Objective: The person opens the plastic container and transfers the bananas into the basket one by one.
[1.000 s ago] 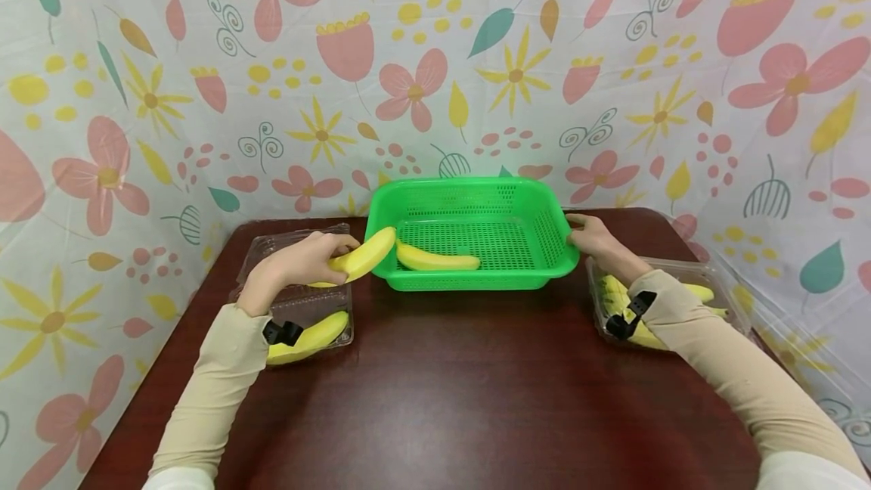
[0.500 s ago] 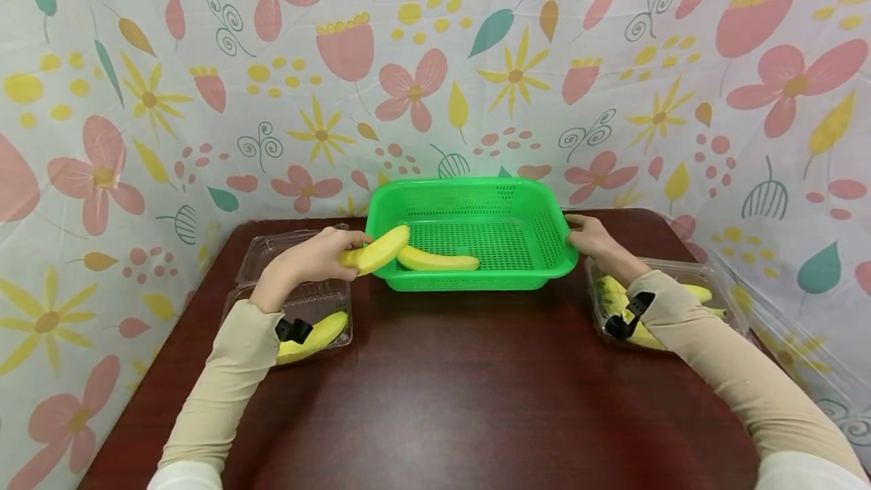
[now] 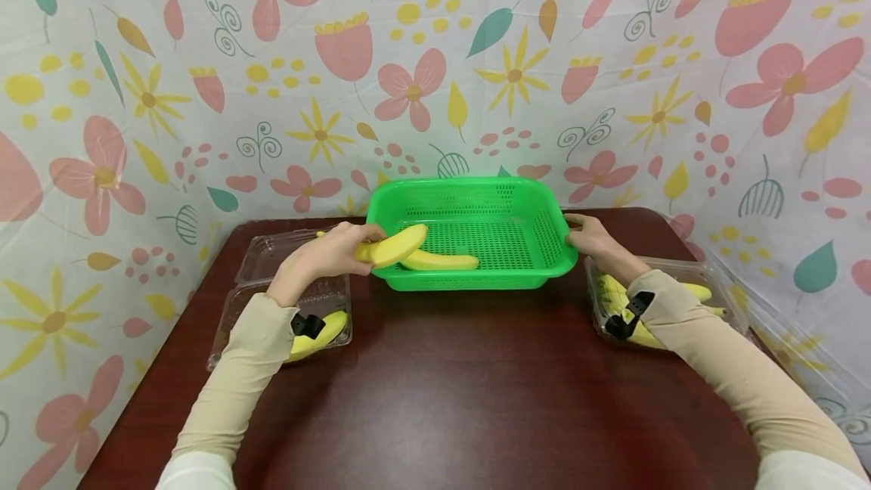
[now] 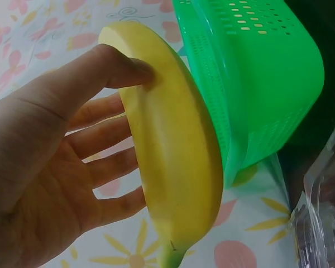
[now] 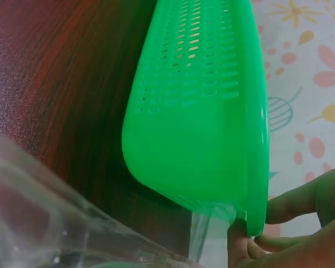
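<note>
Head view: left hand (image 3: pixel 335 252) gripped a banana (image 3: pixel 401 246) at the left end of the green basket (image 3: pixel 469 277), the fruit's far tip over the rim and overlapping, from this angle, a second banana (image 3: pixel 445 261) lying inside near the front wall. Couldn't tell whether the two touched. Right hand (image 3: pixel 593 239) held the basket's right end by the rim. Clear container on the left (image 3: pixel 234 316) had a banana (image 3: pixel 328 333) in it, partly behind the forearm; clear container on the right (image 3: pixel 687 269) had several bananas (image 3: pixel 615 295), partly behind the other sleeve (image 3: pixel 721 361). Dark red-brown table (image 3: pixel 442 384), floral cloth (image 3: pixel 408 29) behind.

Left wrist view: thumb pressed on the near face of the held banana, four fingers behind it, gaps between them; clamped on the fruit. Stem end pointed down, basket wall just beside. Clear plastic showed at lower right.

Right wrist view: thumb and fingers pinched the basket rim from both sides. Basket wall filled the middle, table left, cloth right, blurry clear plastic at lower left.
</note>
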`<state>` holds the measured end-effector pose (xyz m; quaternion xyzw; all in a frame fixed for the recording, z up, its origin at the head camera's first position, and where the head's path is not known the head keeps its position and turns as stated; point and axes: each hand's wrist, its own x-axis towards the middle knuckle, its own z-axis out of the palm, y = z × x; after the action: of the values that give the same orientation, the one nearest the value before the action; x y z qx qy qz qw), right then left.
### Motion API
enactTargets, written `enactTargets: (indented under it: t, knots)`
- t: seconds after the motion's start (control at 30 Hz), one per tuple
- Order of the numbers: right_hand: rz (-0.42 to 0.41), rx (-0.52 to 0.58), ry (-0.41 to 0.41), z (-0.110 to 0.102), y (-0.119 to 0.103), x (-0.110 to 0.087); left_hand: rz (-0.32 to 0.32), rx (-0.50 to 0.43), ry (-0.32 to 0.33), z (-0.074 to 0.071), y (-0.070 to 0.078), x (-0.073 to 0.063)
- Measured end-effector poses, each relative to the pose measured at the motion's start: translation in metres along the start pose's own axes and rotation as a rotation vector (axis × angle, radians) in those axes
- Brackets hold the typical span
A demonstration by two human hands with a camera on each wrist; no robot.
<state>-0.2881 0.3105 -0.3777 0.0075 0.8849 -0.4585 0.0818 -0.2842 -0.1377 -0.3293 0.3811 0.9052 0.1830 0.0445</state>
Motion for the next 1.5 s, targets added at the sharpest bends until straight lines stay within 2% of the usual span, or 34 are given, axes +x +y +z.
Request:
enactTargets:
  t: [0.2,0.47,0.73,1.03,1.5]
  knots:
    - [-0.006,0.001,0.000,-0.001,-0.001,0.000,0.035,0.024,0.014,0.002,0.002,0.007]
    - [-0.013,0.001,-0.002,-0.002,-0.001,0.000,0.031,0.006,-0.007,0.005,0.003,0.017]
    - [0.013,-0.018,0.004,0.000,0.000,0.000,0.074,0.015,-0.012,0.011,0.006,0.029]
    - [0.005,-0.009,-0.015,-0.001,-0.001,-0.002,0.054,0.018,-0.049,0.016,0.010,0.036]
    - [-0.011,0.001,-0.014,0.002,-0.001,-0.001,0.078,0.003,-0.083,0.028,0.012,0.052]
